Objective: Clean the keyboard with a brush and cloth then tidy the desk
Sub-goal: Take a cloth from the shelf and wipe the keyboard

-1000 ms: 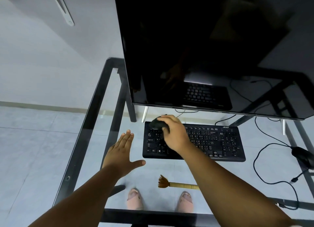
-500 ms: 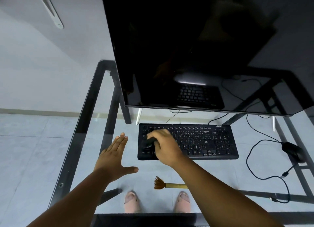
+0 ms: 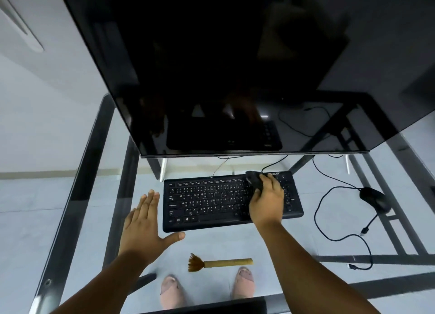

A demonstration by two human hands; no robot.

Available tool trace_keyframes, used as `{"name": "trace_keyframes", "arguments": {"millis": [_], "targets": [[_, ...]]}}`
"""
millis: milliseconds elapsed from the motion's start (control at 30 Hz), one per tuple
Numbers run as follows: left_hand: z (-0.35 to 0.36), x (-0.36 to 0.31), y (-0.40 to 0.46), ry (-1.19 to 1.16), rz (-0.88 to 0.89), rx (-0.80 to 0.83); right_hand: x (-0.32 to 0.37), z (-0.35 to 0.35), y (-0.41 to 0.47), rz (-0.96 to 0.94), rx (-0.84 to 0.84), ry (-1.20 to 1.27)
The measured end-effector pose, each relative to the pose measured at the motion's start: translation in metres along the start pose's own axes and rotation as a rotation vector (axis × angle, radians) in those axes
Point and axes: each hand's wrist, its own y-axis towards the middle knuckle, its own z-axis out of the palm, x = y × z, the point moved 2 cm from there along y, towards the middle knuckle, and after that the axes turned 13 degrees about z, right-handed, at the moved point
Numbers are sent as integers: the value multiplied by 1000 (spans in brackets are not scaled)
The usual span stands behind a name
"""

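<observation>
A black keyboard (image 3: 211, 202) lies on the glass desk (image 3: 77, 196) under the monitor. My right hand (image 3: 267, 202) grips a dark cloth (image 3: 254, 180) and presses it on the keyboard's upper right part. My left hand (image 3: 146, 222) rests flat on the glass just left of the keyboard, fingers straight and thumb spread. A small brush (image 3: 217, 263) with a tan handle and brown bristles lies on the glass in front of the keyboard, bristles pointing left.
A large dark monitor (image 3: 235, 66) overhangs the back of the desk. A black mouse (image 3: 374, 199) with a looping cable (image 3: 329, 219) lies at the right. My feet show through the glass. The desk's dark frame runs along the left edge.
My right hand has swept the cloth from the keyboard's left end across to its upper right. My left hand has stayed flat beside the keyboard.
</observation>
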Motion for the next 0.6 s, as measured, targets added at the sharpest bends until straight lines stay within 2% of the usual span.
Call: {"name": "trace_keyframes", "arguments": {"millis": [67, 200, 267, 467, 533, 600], "targets": [[3, -11, 7, -6, 34, -31, 10, 3, -3, -50, 86, -15], [12, -37, 23, -2, 83, -31, 14, 5, -23, -364, 287, -70], [14, -46, 30, -9, 84, -21, -5, -1, -24, -419, 306, -57], [17, -63, 40, -29, 71, 20, -65, -32, 18, -117, -8, 12], [18, -65, 41, -24, 55, 20, -67, -36, 32, -51, -24, 37], [18, -67, 40, -26, 40, 23, -58, -34, 35, -68, 30, 28]]}}
